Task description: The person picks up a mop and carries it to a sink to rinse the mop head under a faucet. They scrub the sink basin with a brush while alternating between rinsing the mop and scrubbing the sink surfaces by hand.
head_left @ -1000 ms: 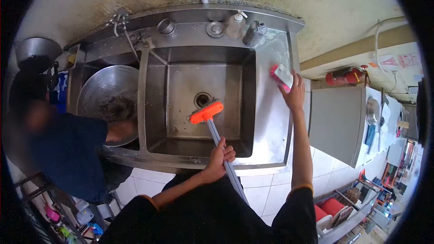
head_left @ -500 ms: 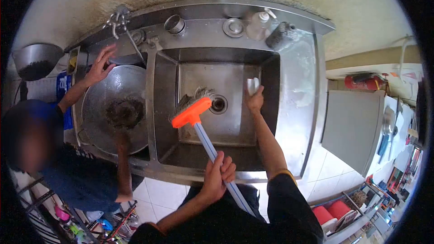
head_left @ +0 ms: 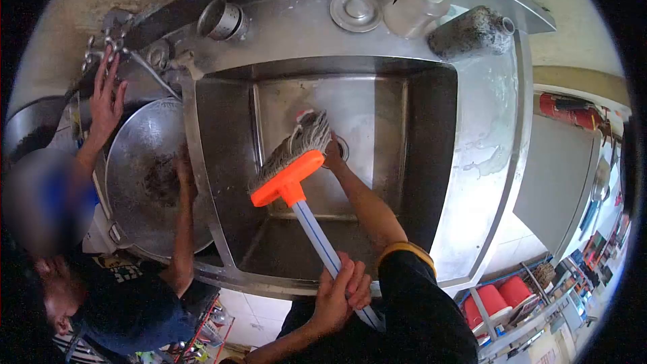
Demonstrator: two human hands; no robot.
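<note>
My left hand (head_left: 344, 295) grips the blue-white handle of a mop near the sink's front rim. The mop's orange head (head_left: 286, 176) and grey strands (head_left: 303, 138) hang inside the steel sink (head_left: 482, 155), close to the drain. My right hand (head_left: 333, 155) reaches into the basin behind the strands, its fingers mostly hidden. A pink and white corner of a sponge (head_left: 302, 116) shows just past the strands, in line with that hand.
A co-worker stands at left, one hand (head_left: 104, 94) on the tap, the other arm over a large wok (head_left: 135, 175) in the left basin. A soap dispenser (head_left: 421, 3), dark bottle (head_left: 472, 30), lid (head_left: 356, 8) and metal cup (head_left: 222, 20) sit on the back ledge.
I have leaned closer to the sink. My right hand moved from the right counter into the basin and behind the mop strands. The mop head lifted and shifted left.
</note>
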